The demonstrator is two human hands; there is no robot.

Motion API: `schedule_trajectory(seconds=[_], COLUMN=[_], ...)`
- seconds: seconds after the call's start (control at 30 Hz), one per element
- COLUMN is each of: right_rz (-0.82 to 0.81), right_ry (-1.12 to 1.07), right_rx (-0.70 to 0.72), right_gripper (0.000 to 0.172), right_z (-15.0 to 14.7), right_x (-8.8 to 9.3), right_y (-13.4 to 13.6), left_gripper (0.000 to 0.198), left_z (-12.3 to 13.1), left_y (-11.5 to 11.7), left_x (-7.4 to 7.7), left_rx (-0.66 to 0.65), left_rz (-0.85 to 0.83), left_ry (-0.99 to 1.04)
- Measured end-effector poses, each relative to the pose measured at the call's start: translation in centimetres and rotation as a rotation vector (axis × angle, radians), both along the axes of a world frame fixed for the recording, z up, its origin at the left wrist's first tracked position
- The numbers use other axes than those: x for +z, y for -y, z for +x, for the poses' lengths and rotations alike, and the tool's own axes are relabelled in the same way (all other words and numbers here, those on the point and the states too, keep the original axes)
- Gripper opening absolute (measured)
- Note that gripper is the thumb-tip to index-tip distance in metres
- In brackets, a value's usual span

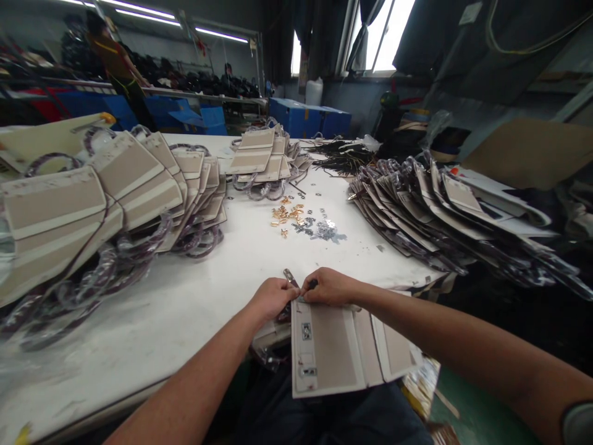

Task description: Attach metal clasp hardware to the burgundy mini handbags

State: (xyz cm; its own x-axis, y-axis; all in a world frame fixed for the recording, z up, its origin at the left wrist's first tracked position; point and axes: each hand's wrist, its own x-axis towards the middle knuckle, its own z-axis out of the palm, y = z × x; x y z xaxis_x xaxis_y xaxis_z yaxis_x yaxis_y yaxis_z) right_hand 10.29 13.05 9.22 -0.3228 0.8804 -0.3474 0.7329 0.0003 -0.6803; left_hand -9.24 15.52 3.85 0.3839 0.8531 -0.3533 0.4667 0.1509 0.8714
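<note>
A beige bag panel [333, 346] with pale strips across it lies tilted over my lap at the table's front edge. Along its left border sit small metal plates [306, 331]. My left hand [274, 298] is closed at the panel's top left corner, thumb and finger pinched together. A narrow dark strap with a shiny metal end [290, 277] sticks out beyond those fingertips. My right hand [330, 287] is closed against the same corner, its fingertips meeting the left ones. A small dark thing shows between its fingers; what it is stays hidden.
On the white table [231, 278] lie gold fittings [290, 213] and grey metal plates [327, 230]. Stacked bag panels with wrapped handles stand left [134, 179], at the back [259, 151] and right [417, 198]. Black strips [340, 151] lie behind. A person [115, 59] stands far left.
</note>
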Motion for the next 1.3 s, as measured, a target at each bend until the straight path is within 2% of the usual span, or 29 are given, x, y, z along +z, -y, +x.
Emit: schedule_trajectory(seconds=[0.2, 0.33, 0.5, 0.7, 0.9, 1.07, 1.3], right_rz=[0.198, 0.198, 0.148, 0.216, 0.254, 0.294, 0.236], right_ry=[0.125, 0.208, 0.183, 0.225, 0.198, 0.095, 0.073], right_rx=[-0.024, -0.020, -0.028, -0.045, -0.058, -0.002, -0.013], right_gripper=[0.020, 0.017, 0.017, 0.017, 0.017, 0.022, 0.021], right_z=[-0.6, -0.8, -0.8, -0.6, -0.3, 0.4, 0.4], right_x=[0.1, 0.1, 0.1, -0.5, -1.1, -1.4, -1.0], right_y=[0.9, 1.3, 1.4, 1.4, 1.7, 2.6, 2.2], left_gripper=[0.031, 0.030, 0.030, 0.032, 0.033, 0.031, 0.033], left_z=[-0.1, -0.1, -0.1, -0.1, -0.1, 0.1, 0.1], left_y=[-0.1, -0.3, -0.4, -0.5, -0.3, -0.1, 0.0], left_x=[-0.2, -0.5, -0.7, -0.9, -0.7, -0.6, -0.3], left_rx=[-0.011, -0.025, -0.028, -0.025, -0.022, -0.011, -0.008], left_rz=[0.008, 0.011, 0.016, 0.020, 0.018, -0.002, -0.005], left_ry=[0.011, 0.011, -0.002, -0.007, -0.007, 0.009, 0.004])
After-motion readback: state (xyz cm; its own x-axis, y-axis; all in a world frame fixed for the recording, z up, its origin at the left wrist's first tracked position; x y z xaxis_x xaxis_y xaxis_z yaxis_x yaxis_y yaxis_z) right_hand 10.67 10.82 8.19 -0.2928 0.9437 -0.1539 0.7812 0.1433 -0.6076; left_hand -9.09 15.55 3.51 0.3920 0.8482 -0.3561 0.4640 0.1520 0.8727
